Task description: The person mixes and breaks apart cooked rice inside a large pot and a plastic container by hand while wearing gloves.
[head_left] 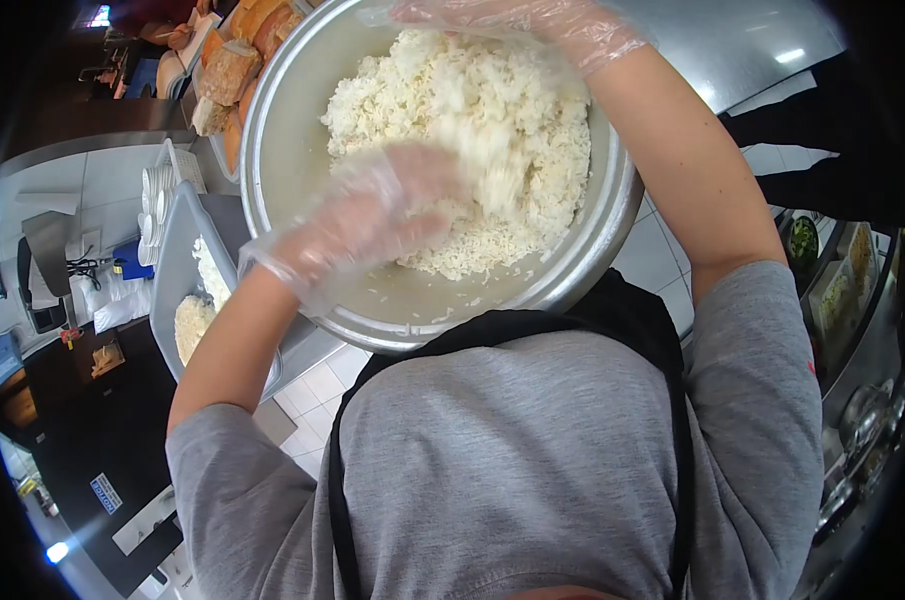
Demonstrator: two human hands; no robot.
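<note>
A large metal bowl [272,200] full of loose white rice [462,110] is in front of my chest, with its opening facing me. My left hand [387,200], in a clear plastic glove, is inside the bowl over the rice. Motion smears its fingers, and rice beside it is blurred too. My right hand [517,20], gloved the same way, grips the bowl at its far rim. The top edge of the view cuts off part of that hand.
At left, a grey tub [167,290] holds white food. Beyond it are stacked white spoons [152,215] and bread loaves [232,75]. A metal counter [732,45] is at upper right, near a person's dark-clothed legs [822,150]. Food containers [837,290] line the right side.
</note>
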